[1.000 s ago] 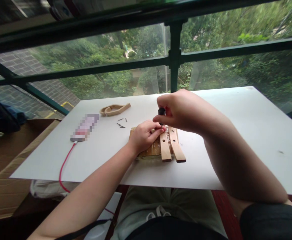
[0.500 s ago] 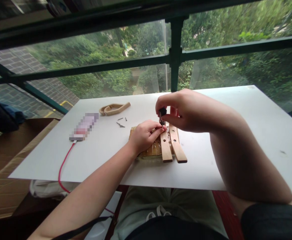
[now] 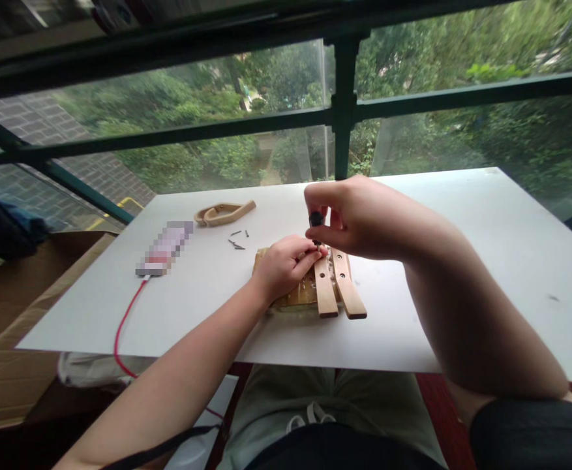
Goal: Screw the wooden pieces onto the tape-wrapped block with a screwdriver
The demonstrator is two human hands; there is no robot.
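Screwdriver (image 3: 316,219) barely shifted in right hand (image 3: 364,219); left hand (image 3: 284,264) still holds slat (image 3: 325,294).

Open table (image 3: 462,261) right of the slats (image 3: 347,290); screws (image 3: 237,243), curved piece (image 3: 222,213) left.

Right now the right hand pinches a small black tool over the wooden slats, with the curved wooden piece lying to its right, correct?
Not quite: in the head view the curved wooden piece lies left of the right hand, which does pinch the small black tool.

I note a curved wooden part (image 3: 224,213) on the white table (image 3: 462,261), loose screws (image 3: 237,243) beside it, and a device (image 3: 164,249) on a red cable (image 3: 122,326).
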